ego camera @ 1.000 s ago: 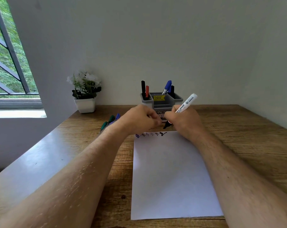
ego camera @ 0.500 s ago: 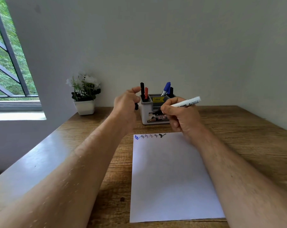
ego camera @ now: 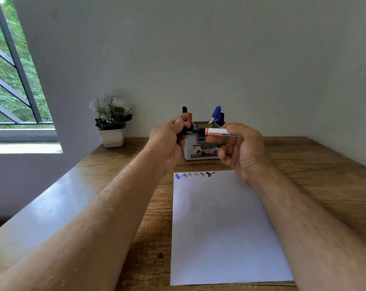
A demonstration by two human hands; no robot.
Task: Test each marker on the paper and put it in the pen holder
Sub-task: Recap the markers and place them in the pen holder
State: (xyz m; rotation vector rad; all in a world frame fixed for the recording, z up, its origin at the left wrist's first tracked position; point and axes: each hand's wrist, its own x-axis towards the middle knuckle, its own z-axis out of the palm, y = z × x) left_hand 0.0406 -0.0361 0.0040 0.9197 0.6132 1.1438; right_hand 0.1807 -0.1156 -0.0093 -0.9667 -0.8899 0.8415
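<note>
The right hand (ego camera: pixel 241 148) grips a white board marker (ego camera: pixel 217 131) level, tip toward nine o'clock, where the left hand (ego camera: pixel 167 141) pinches what looks like its black cap (ego camera: pixel 184 131). Behind them stands the pen holder (ego camera: pixel 195 153); at six o'clock lies the scribbled paper (ego camera: pixel 224 227).

Both hands are raised in front of the pen holder (ego camera: pixel 199 153), blocking its near side: the left hand (ego camera: pixel 167 141) at its 9 o'clock, the right hand (ego camera: pixel 241 148) at its 3 o'clock, with a marker (ego camera: pixel 217 132) held level across the opening. Markers already stand in the holder's back corners at 11 and 1 o'clock. A potted plant (ego camera: pixel 111 122) stands well off at 9 o'clock. The paper (ego camera: pixel 224 227) lies flat at 6 o'clock, open above.
</note>
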